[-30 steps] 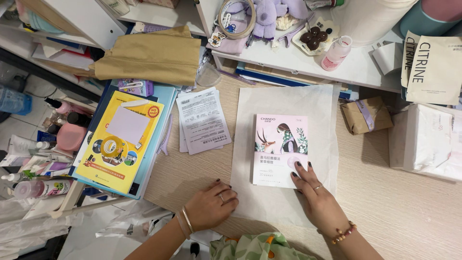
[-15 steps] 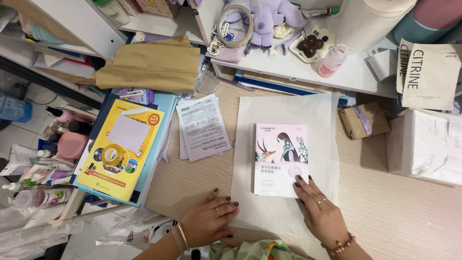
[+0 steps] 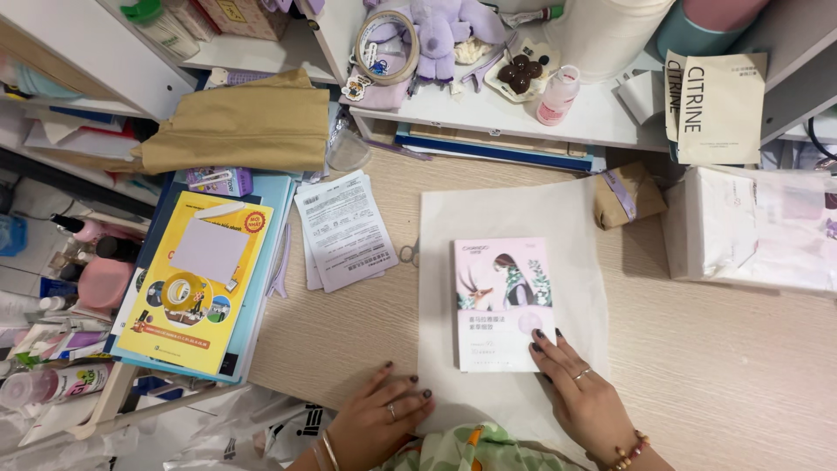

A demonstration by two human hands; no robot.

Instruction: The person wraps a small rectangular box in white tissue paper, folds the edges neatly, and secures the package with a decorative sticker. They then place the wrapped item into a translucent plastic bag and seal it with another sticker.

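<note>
Already, both hands lay flat and empty: the right hand (image 3: 582, 394) rested its fingertips on the lower right corner of the pink illustrated box (image 3: 505, 303), while the left hand (image 3: 381, 413) pressed the lower left corner of the white wrapping paper (image 3: 514, 209) against the wooden desk (image 3: 724, 366). By my reading, laying out was done: the box sat square on the spread sheet, near its lower half. No edge was folded over the box yet. A roll of tape (image 3: 180, 290) waited well apart, on the yellow booklet (image 3: 193, 288).

Yellow booklet (image 3: 193, 283), tape roll (image 3: 180, 290) on it — purple plush toy (image 3: 440, 26), brown parcel (image 3: 626, 195)
</note>
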